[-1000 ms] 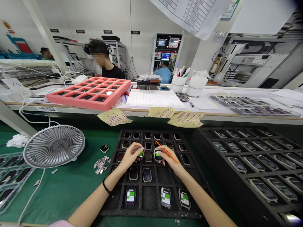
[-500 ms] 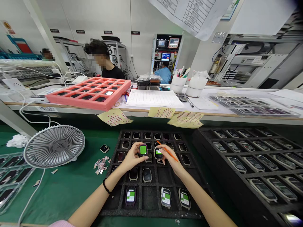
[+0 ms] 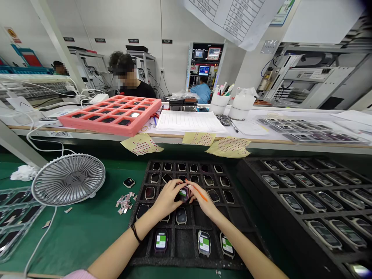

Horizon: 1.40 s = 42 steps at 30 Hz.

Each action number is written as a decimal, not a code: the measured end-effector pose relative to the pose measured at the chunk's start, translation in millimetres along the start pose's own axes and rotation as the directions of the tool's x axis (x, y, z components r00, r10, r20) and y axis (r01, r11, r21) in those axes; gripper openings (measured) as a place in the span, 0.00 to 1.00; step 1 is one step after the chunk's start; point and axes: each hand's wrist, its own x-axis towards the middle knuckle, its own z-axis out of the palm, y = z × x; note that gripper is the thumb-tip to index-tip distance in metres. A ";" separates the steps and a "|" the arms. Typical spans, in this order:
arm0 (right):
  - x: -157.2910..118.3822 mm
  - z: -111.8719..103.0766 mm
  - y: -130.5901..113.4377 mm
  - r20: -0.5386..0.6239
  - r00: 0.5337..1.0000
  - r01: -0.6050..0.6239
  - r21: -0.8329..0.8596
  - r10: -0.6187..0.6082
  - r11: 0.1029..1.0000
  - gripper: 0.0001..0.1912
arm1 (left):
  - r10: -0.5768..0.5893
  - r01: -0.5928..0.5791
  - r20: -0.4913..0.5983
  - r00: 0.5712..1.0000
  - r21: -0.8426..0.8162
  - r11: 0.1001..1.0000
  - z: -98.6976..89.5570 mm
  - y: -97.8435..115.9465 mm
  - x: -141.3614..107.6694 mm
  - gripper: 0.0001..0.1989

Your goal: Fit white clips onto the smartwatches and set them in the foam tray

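A purple-framed smartwatch body (image 3: 183, 193), its screen lit green and white, is held over the black foam tray (image 3: 183, 261). Around its left side close the fingers of my left hand (image 3: 167, 199). My right hand (image 3: 205, 203) is closed with a slim orange stick (image 3: 200, 192) across it, and its fingertips meet the watch's right edge. The stick's tip lies near the top of the watch. Several watch bodies sit in the tray's pockets; in the front row, a purple one (image 3: 161, 241) and a pale one (image 3: 204, 243) show lit green-and-white screens.
A grey fan (image 3: 68, 179) stands left, near a loose watch (image 3: 129, 182) and a pile of small tabs (image 3: 124, 203). On the right is a black foam stack (image 3: 279, 217) holding watches. A shelf with a pink foam tray (image 3: 116, 126) runs across; a person (image 3: 142, 90) sits beyond.
My hands have come together around the purple smartwatch, which is lower and further right. The pale lit watch that was in my right hand is no longer visible there; the orange stick remains.
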 end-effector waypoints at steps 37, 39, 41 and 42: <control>-14.3 5.9 -32.2 0.162 0.986 -0.095 0.326 0.043 0.941 0.19 | 0.178 -0.219 -0.230 0.957 -0.163 0.962 -8.3 18.0 1.0 0.24; -14.7 5.9 -30.4 0.161 0.986 -0.088 0.320 0.038 0.943 0.19 | 0.185 -0.226 -0.234 0.955 -0.161 0.961 -8.3 18.6 1.1 0.24; -15.0 5.8 -30.0 0.163 0.986 -0.090 0.318 0.040 0.944 0.19 | 0.187 -0.226 -0.234 0.954 -0.155 0.962 -8.5 18.9 1.4 0.24; -15.0 5.8 -30.3 0.163 0.986 -0.091 0.319 0.040 0.943 0.19 | 0.185 -0.223 -0.231 0.955 -0.151 0.963 -8.6 18.8 1.5 0.24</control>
